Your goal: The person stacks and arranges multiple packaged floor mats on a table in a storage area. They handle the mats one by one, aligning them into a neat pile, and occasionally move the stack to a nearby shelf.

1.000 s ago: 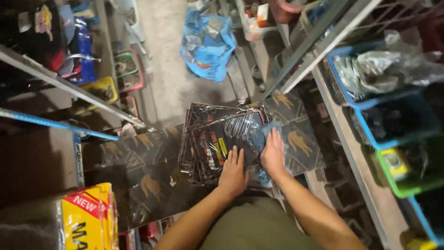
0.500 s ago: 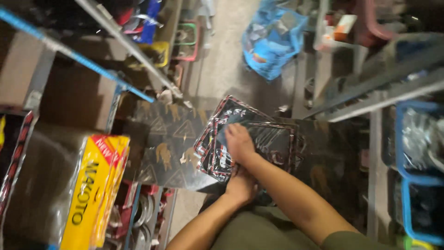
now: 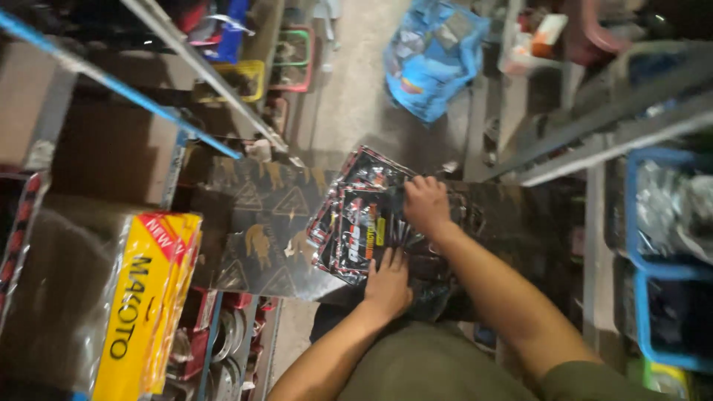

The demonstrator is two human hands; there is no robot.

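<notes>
Mid-frame, your left hand (image 3: pixel 388 286) lies flat on the stack of glossy dark packets (image 3: pixel 356 226) atop the printed carton (image 3: pixel 260 223), right hand (image 3: pixel 425 202) curled over its upper edge: likely squaring; next, grip firmly.

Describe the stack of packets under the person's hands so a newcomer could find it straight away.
Start at the dark box with tan animal and triangle prints in the middle of the aisle. On its right end lies the stack of flat glossy packets, with the left hand on its near edge and the right hand on its far side. Only these packets are shiny black with red-and-white borders.
</notes>
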